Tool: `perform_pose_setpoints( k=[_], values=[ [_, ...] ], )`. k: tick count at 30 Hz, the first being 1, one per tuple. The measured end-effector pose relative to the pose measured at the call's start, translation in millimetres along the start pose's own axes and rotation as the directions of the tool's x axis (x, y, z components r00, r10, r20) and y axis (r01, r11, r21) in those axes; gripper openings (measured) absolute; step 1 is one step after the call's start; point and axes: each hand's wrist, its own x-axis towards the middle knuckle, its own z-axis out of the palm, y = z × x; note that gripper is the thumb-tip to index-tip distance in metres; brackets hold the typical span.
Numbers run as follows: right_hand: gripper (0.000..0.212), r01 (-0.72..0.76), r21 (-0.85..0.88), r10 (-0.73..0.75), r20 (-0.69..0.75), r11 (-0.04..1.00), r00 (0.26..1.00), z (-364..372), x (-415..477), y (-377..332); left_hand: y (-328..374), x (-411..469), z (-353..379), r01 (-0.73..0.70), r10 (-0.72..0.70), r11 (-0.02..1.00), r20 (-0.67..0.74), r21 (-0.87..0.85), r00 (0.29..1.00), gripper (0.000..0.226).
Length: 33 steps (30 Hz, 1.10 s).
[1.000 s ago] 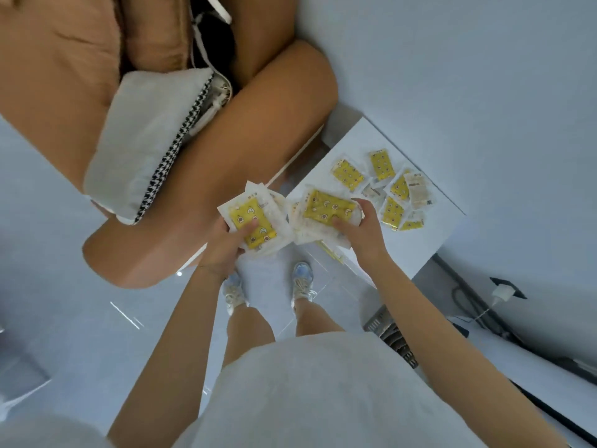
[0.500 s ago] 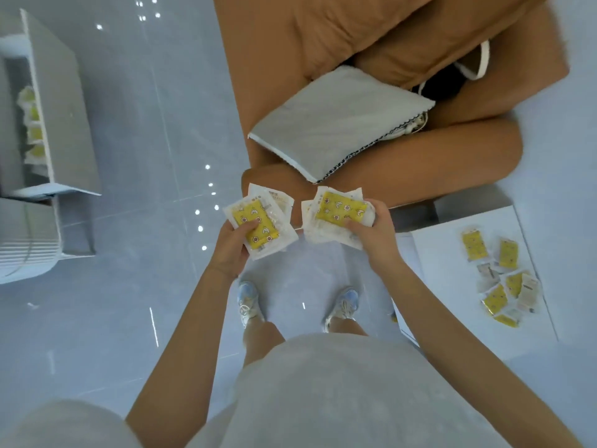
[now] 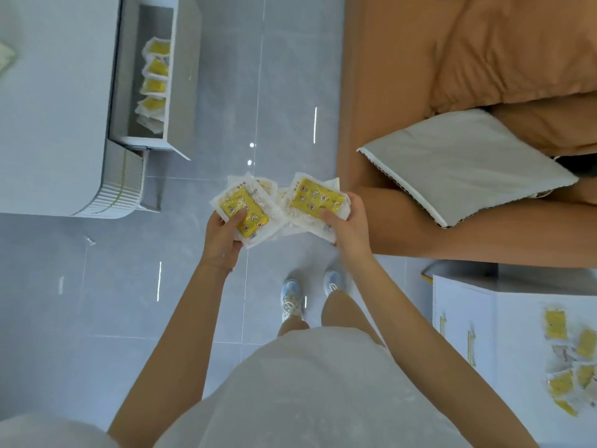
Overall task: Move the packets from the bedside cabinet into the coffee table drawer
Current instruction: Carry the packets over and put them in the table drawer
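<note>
My left hand (image 3: pixel 223 236) grips a stack of yellow packets (image 3: pixel 246 211), thumb pressed on the top one. My right hand (image 3: pixel 348 228) grips a second stack (image 3: pixel 315 199) the same way, and the two stacks touch above the floor (image 3: pixel 284 92) between the coffee table (image 3: pixel 55 108) and the sofa (image 3: pixel 387 76). A row of packets (image 3: pixel 154 79) lies in the open drawer (image 3: pixel 184 76) along its front wall, and loose packets (image 3: pixel 570 360) lie scattered on the bedside cabinet (image 3: pixel 517 337) toward its right edge.

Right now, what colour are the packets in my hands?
Packets yellow with white edges; head view.
</note>
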Motion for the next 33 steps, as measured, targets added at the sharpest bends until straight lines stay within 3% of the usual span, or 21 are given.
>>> perform_pose_setpoints(
  k=[11, 19, 28, 33],
  values=[
    [0.040, -0.057, -0.033, 0.059, 0.046, 0.998, 0.997, 41.4, 93.1, -51.0, 53.9, 77.4, -0.6, 0.016, -0.021, 0.998, -0.079, -0.066, 0.997, 0.023],
    [0.044, -0.056, -0.203, 0.102, 0.223, 0.978, 0.970, 92.0, 179.4, -119.6, 121.3, 141.9, 8.4, -0.030, 0.004, 0.989, -0.174, -0.143, 0.985, 0.026],
    [0.047, -0.053, -0.312, 0.156, 0.315, 0.949, 0.936, 204.6, 271.8, -188.5, 193.8, 219.4, -19.5, -0.103, 0.014, 0.957, -0.311, -0.271, 0.950, 0.024],
    [0.041, 0.008, -0.371, 0.140, 0.370, 0.928, 0.918, 290.2, 328.3, -230.0, 231.7, 278.9, -28.2, -0.062, -0.047, 0.947, -0.326, -0.316, 0.944, 0.035]
  ],
)
